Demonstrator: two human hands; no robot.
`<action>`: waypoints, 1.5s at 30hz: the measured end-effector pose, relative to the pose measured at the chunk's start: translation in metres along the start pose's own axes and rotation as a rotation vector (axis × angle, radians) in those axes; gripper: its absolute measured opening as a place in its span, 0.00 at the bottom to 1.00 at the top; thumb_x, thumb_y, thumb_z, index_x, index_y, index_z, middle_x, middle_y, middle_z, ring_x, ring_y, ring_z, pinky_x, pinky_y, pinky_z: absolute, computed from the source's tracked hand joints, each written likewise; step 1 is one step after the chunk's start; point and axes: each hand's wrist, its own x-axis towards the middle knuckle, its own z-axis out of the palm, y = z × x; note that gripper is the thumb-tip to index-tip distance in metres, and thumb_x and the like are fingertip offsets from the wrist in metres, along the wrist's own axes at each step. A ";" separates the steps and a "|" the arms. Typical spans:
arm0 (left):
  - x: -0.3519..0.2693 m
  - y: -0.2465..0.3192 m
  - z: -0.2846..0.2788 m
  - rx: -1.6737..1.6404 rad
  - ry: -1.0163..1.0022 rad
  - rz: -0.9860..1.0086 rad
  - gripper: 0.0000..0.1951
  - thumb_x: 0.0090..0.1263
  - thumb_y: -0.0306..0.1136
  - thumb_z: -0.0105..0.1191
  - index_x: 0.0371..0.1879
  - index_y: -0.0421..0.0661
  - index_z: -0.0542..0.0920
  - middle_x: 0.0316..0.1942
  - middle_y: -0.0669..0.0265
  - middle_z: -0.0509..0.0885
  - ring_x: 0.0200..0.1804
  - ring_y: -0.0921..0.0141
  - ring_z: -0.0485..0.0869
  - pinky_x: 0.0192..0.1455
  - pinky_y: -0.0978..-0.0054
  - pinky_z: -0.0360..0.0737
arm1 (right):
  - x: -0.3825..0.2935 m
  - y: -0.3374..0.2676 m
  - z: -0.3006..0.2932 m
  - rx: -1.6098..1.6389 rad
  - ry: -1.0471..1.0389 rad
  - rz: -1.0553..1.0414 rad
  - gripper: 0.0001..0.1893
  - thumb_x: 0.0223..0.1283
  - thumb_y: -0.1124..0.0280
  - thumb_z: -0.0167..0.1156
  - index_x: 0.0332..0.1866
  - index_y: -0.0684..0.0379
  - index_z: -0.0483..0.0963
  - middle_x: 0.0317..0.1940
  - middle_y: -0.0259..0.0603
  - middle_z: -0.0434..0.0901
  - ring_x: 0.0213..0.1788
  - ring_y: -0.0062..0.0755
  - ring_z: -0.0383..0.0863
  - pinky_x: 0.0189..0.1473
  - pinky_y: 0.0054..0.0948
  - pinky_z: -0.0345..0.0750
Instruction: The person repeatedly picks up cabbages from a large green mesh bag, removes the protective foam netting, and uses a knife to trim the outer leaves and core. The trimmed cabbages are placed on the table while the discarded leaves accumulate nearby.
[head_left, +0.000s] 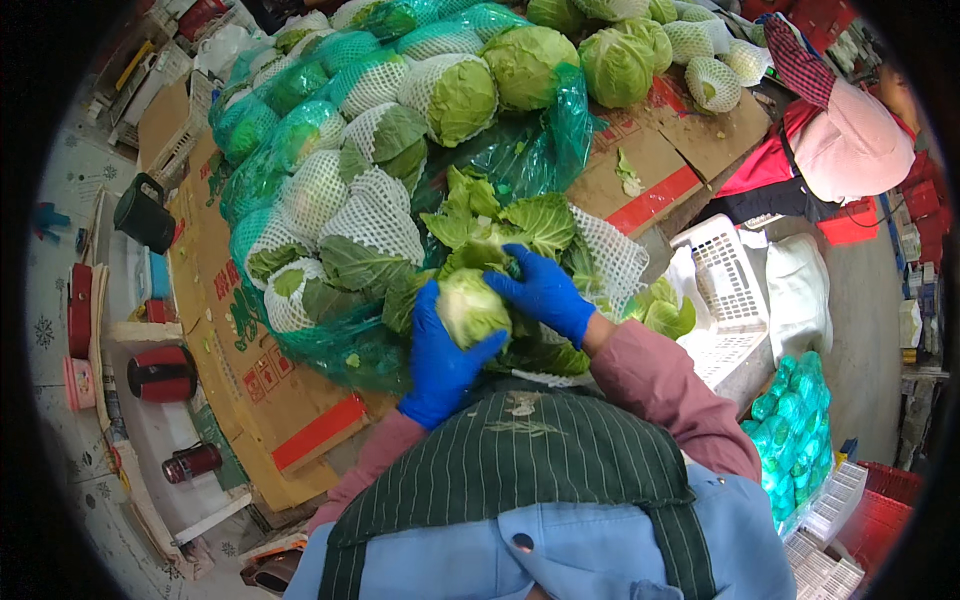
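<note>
A pale, round head of cabbage (471, 306) is between my two hands, close to the apron front. My left hand (448, 361), in a blue glove, cups its left and lower side, with the thumb across the bottom. From the upper right, my blue-gloved right hand (546, 294) grips the cabbage, its fingers over the leaves at the top. Loose green outer leaves (541, 223) spread behind the cabbage, and some lie below it. White foam netting (613, 259) lies just right of my right hand.
Foam-netted cabbages (315, 187) in green plastic bags (300, 82) cover the cardboard-topped table (247, 405). Bare cabbages (529, 67) sit at the back. To the right are a white plastic basket (724, 277), a filled green bag (795, 427) and another person (847, 142). A dark jug (144, 214) stands left.
</note>
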 end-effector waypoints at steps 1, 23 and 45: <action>0.002 -0.006 -0.004 -0.144 0.014 -0.059 0.50 0.59 0.45 0.69 0.73 0.35 0.51 0.68 0.47 0.64 0.69 0.56 0.67 0.71 0.57 0.65 | -0.001 0.010 0.009 0.124 0.014 0.004 0.29 0.61 0.47 0.59 0.57 0.62 0.75 0.42 0.61 0.83 0.45 0.60 0.82 0.47 0.47 0.79; -0.018 -0.014 -0.008 -1.125 0.179 -0.448 0.36 0.72 0.57 0.50 0.73 0.50 0.59 0.70 0.56 0.66 0.67 0.54 0.71 0.65 0.48 0.74 | -0.030 -0.022 -0.011 0.328 -0.204 -0.400 0.25 0.56 0.66 0.72 0.58 0.57 0.74 0.48 0.48 0.76 0.51 0.39 0.78 0.55 0.33 0.75; -0.004 -0.044 -0.053 -1.736 -0.120 -0.209 0.28 0.79 0.52 0.31 0.69 0.47 0.66 0.68 0.58 0.70 0.67 0.60 0.71 0.71 0.58 0.67 | -0.016 -0.064 -0.062 0.688 -0.590 0.097 0.19 0.57 0.65 0.72 0.50 0.59 0.77 0.40 0.31 0.79 0.44 0.23 0.77 0.51 0.27 0.75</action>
